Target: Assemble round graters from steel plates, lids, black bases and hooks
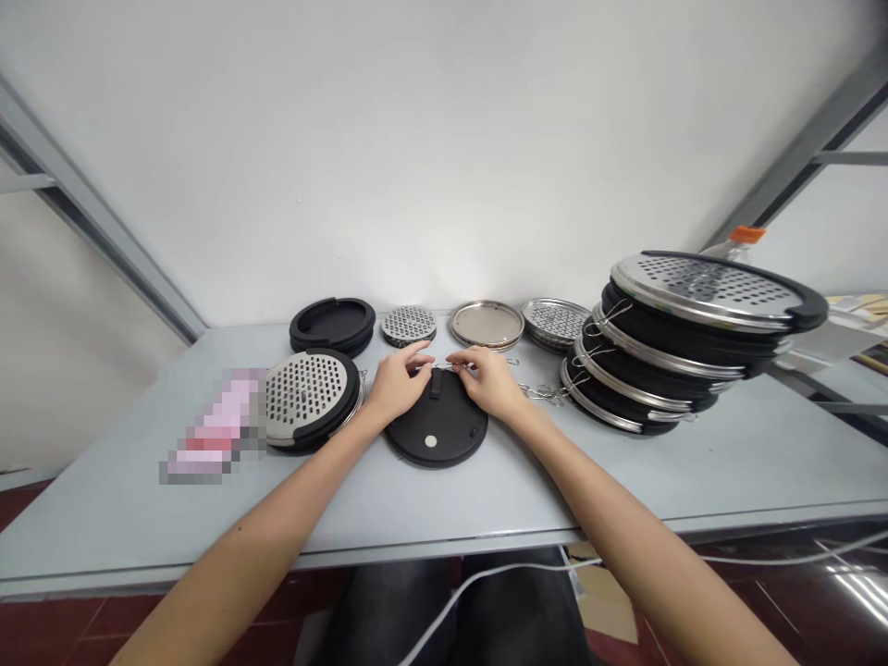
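A round black disc (444,425) with a pale dot and a small black tab lies in front of me on the grey table. My left hand (403,377) is at the disc's far left edge, thumb and fingertips drawn toward each other near the tab. Across the tab, my right hand (487,377) bends its fingers over the far right edge, at a thin wire piece. What the fingertips pinch, if anything, is too small to tell. Several wire clips (545,393) lie right of my right hand.
Left of the disc sits a perforated metal plate (305,396) in a black ring. Behind stand black rings (333,324), a small perforated disc (409,324), metal rims (487,324) and perforated plates (557,321). A tall leaning stack (708,291) stands at right. A blurred pink item (222,421) lies left.
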Demonstrator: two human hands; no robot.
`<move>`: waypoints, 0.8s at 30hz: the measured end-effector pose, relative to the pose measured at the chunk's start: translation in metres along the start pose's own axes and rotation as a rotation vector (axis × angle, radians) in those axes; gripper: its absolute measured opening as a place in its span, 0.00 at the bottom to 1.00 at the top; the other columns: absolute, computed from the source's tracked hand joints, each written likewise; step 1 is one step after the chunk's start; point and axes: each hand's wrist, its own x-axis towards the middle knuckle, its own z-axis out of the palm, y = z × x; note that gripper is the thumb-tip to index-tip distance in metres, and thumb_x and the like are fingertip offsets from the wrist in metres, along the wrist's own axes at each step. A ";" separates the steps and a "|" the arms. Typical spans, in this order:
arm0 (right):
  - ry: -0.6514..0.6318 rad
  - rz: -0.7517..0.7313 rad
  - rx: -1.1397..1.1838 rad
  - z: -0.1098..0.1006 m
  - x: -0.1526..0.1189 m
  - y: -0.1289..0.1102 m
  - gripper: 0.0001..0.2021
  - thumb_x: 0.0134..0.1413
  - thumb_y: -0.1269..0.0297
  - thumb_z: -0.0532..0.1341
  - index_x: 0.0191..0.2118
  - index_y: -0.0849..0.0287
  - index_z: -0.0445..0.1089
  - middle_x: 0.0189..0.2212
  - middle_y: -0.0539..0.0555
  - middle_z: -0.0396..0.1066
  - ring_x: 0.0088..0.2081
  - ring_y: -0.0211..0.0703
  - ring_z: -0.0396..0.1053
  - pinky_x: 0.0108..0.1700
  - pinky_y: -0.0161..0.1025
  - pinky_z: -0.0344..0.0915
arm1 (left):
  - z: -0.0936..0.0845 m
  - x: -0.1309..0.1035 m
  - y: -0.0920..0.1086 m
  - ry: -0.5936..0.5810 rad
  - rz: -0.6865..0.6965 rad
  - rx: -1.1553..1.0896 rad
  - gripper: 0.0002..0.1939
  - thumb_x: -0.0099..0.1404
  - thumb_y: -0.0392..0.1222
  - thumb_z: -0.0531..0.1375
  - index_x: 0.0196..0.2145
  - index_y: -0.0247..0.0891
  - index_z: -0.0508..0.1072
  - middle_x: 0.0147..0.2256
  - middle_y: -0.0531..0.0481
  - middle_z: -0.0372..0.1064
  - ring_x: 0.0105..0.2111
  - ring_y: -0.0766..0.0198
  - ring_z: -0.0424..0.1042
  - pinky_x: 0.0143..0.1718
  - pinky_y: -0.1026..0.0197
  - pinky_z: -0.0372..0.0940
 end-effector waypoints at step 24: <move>0.018 0.101 0.092 -0.007 0.004 0.005 0.10 0.56 0.71 0.54 0.32 0.61 0.72 0.30 0.53 0.75 0.32 0.39 0.71 0.36 0.34 0.65 | -0.015 -0.013 0.019 0.060 0.203 0.186 0.16 0.64 0.42 0.57 0.48 0.36 0.73 0.47 0.46 0.73 0.48 0.58 0.72 0.53 0.57 0.64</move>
